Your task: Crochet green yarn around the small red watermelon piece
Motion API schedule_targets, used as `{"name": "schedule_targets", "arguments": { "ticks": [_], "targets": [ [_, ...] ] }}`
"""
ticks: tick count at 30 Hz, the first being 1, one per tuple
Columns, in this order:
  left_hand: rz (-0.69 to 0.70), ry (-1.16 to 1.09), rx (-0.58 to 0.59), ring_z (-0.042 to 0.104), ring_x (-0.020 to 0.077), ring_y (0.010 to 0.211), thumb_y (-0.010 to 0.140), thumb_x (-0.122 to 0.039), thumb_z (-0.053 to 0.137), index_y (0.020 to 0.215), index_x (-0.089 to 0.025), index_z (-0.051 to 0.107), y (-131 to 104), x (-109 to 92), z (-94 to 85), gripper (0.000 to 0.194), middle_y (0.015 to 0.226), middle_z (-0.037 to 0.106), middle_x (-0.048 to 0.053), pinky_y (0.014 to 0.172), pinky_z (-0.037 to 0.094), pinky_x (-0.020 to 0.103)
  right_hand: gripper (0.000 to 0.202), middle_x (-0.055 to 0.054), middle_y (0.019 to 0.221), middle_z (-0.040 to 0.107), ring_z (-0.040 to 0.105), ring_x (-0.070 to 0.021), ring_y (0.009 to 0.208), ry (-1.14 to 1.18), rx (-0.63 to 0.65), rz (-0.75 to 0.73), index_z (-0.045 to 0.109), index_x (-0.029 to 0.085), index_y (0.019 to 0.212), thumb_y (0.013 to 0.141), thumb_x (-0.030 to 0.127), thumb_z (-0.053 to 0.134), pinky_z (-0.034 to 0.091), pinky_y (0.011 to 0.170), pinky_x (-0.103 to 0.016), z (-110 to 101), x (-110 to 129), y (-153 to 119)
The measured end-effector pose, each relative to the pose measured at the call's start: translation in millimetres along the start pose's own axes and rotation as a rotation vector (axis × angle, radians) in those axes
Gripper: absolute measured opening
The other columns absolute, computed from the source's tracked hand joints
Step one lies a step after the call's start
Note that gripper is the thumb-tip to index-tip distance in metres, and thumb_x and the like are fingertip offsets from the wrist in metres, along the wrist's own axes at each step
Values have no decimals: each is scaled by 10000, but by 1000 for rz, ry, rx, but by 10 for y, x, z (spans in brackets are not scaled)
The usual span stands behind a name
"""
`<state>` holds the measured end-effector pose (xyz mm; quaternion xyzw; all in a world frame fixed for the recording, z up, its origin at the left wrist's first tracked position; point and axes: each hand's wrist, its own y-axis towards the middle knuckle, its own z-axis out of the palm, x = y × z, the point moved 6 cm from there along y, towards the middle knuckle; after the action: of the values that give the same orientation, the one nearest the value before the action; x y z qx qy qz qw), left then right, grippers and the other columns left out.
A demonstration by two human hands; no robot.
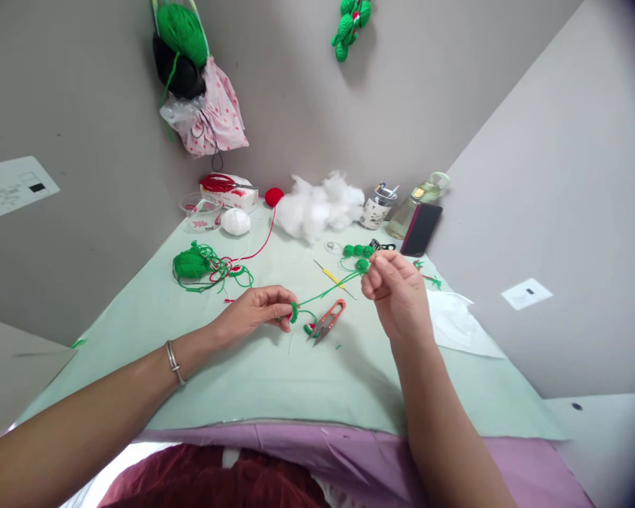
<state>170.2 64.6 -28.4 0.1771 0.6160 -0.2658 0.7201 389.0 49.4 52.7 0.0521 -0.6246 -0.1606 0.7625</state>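
My left hand (264, 308) pinches a small green and red crochet piece (294, 312) above the middle of the table. Green yarn (328, 290) runs taut from that piece up to my right hand (396, 286), whose fingers are pressed together on it, raised to the right. Just beyond the right fingertips is a green crochet ball (362, 265). Between the hands lie orange thread snips (329, 321), touching a second small red and green piece (310, 328). A yellow crochet hook (332, 276) rests behind the yarn.
A tangled green yarn ball (192, 264) lies at the left. White stuffing (320, 206), a red yarn ball (274, 197) and a white one (236, 221) are at the back. A pen cup (375, 212), bottle (402, 217) and phone (422, 230) stand back right, with white sheets (458, 321) nearer.
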Motion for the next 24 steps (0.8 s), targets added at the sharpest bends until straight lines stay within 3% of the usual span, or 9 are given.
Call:
{"name": "schedule_targets", "arguments": {
  "ticks": [4,7,9,14,24],
  "targets": [
    [19,-8,-6,676,146,750,834,-363,731,959,-162,701,-3,6,-24,238,869,687,15,792,528,304,104,-3,712,600,522,-122,598,-312,233,-118,707,217,816,878,301,705,400,506,-253,231,-8,-122],
    [35,-12,0,683,149,790,856,-356,715,961,-170,706,-13,-10,-28,214,899,684,14,828,523,304,81,-37,817,611,557,-163,767,-603,351,-273,745,233,859,903,232,677,434,600,-279,387,-19,-226],
    [48,-14,8,680,142,796,861,-351,712,947,-172,707,-19,-27,-23,198,910,677,9,835,519,297,112,-31,824,586,545,-150,749,-748,403,-331,747,232,892,922,191,648,427,623,-280,451,-57,-272],
    [78,-13,31,674,138,811,868,-338,707,937,-175,709,-21,-55,2,178,933,670,5,849,510,295,136,-18,804,547,530,-140,725,-930,458,-385,732,223,893,938,162,618,411,639,-275,500,-133,-301],
    [91,-9,36,665,136,820,880,-320,691,937,-180,702,-15,-47,-2,151,920,659,-3,862,504,303,159,-17,820,541,526,-136,743,-978,479,-399,716,220,888,957,154,588,407,660,-267,504,-113,-313]
  ]
}}
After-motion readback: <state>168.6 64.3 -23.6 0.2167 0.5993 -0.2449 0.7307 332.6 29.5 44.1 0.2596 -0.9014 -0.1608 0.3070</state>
